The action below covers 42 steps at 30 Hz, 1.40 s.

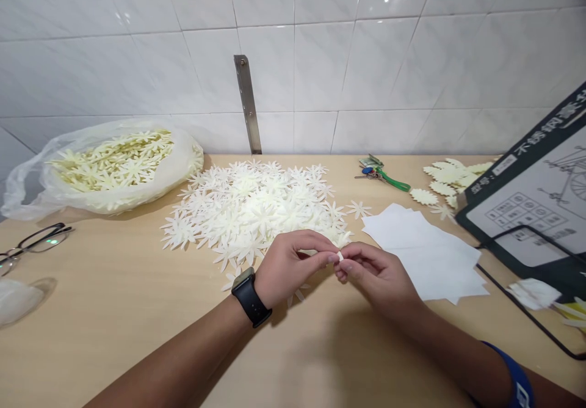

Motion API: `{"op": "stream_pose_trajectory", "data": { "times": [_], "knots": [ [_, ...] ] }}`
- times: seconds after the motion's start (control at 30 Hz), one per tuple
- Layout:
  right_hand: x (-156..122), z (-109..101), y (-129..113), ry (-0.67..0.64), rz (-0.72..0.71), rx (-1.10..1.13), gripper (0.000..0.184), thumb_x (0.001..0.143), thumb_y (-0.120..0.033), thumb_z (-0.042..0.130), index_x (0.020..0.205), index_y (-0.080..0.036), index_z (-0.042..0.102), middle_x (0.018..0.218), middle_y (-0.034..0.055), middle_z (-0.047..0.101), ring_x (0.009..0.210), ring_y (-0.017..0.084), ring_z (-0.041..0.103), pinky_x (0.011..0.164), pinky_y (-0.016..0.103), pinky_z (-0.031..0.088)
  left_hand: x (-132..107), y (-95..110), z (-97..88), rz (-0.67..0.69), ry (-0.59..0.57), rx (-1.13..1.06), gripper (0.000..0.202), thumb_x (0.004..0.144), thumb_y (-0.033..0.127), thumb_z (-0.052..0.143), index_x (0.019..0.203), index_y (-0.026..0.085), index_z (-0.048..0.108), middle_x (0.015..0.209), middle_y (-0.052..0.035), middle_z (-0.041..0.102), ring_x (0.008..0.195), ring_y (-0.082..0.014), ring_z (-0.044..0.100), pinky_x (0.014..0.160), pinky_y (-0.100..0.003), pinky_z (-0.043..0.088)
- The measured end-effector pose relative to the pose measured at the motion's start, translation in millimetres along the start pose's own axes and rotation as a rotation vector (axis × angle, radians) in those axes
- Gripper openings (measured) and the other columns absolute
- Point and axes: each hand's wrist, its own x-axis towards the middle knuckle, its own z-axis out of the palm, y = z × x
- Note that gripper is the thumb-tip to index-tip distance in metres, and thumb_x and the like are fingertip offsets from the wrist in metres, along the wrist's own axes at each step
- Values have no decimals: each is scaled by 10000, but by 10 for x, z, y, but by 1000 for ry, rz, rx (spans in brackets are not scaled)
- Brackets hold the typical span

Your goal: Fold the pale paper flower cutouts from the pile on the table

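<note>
My left hand, with a black watch on its wrist, and my right hand meet just above the wooden table. Both pinch a small white piece between their fingertips. A white flower-shaped cutout shows partly under my left hand. Right behind the hands lies a wide heap of white flower cutouts. A few white paper sheets lie just right of my right hand.
A clear plastic bag of yellowish flower cutouts sits at the back left. Glasses lie at the left edge. Keys with a green strap, leaf-shaped cutouts and a dark printed box stand to the right. A tiled wall is behind.
</note>
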Motion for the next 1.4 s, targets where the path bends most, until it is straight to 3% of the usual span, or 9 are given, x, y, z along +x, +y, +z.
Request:
{"op": "stream_pose_trajectory", "data": {
  "times": [0.23, 0.47, 0.73, 0.93, 1.13, 1.23, 1.3, 1.4],
  "knots": [
    [-8, 28, -21, 7, -16, 40, 179, 845, -380, 652, 803, -208, 675, 696, 21, 628, 676, 172, 603, 647, 299, 519, 12, -38, 2, -42, -11, -90, 109, 770, 262, 708, 798, 177, 769, 887, -76, 719, 829, -183, 652, 716, -269, 538],
    [-9, 19, -49, 6, -37, -32, 193, 855, -371, 629, 771, -204, 676, 672, 23, 622, 659, 173, 583, 626, 301, 506, 31, 2, 17, -238, -21, -310, 163, 712, 267, 764, 765, 114, 748, 747, -73, 706, 694, -140, 610, 686, -268, 501],
    [-6, 43, -93, 25, -54, -88, 233, 839, -394, 632, 707, -206, 673, 632, 27, 629, 622, 173, 583, 598, 303, 519, 32, 14, 8, -298, 9, -308, 210, 661, 306, 800, 692, 107, 738, 623, -32, 655, 616, -110, 556, 637, -250, 462],
    [-22, 31, -45, 22, -16, -75, 172, 843, -346, 642, 765, -196, 669, 697, 34, 648, 670, 172, 613, 630, 281, 537, 54, -13, 4, -337, 26, -394, 235, 707, 327, 756, 722, 103, 689, 704, -33, 649, 656, -109, 592, 688, -252, 515],
    [-17, -18, 26, 70, -3, -33, 148, 871, -331, 630, 804, -204, 666, 723, 27, 655, 677, 151, 604, 639, 247, 532, 150, -101, -133, -239, 403, -369, 167, 820, 300, 626, 780, 150, 565, 632, 32, 542, 599, -87, 573, 609, -232, 547],
    [-1, -32, 41, 99, -7, -29, 175, 877, -358, 625, 801, -205, 664, 728, 33, 658, 669, 152, 603, 628, 248, 533, 193, -100, -270, -135, 573, -305, 162, 824, 275, 620, 915, 166, 542, 613, 36, 569, 623, -105, 603, 627, -242, 556],
    [9, -30, 47, 109, -9, -34, 197, 874, -377, 627, 790, -202, 663, 718, 37, 654, 661, 158, 602, 616, 255, 534, 209, -86, -368, -3, 686, -199, 257, 812, 262, 638, 1027, 173, 528, 694, 12, 627, 683, -127, 634, 669, -274, 569],
    [19, -17, 53, 125, -14, -33, 221, 863, -402, 636, 779, -199, 661, 709, 40, 649, 655, 164, 604, 603, 263, 535, 211, -89, -494, 276, 817, 114, 365, 812, 226, 640, 1156, 188, 522, 1005, -66, 676, 936, -175, 657, 845, -343, 555]
  ]
}}
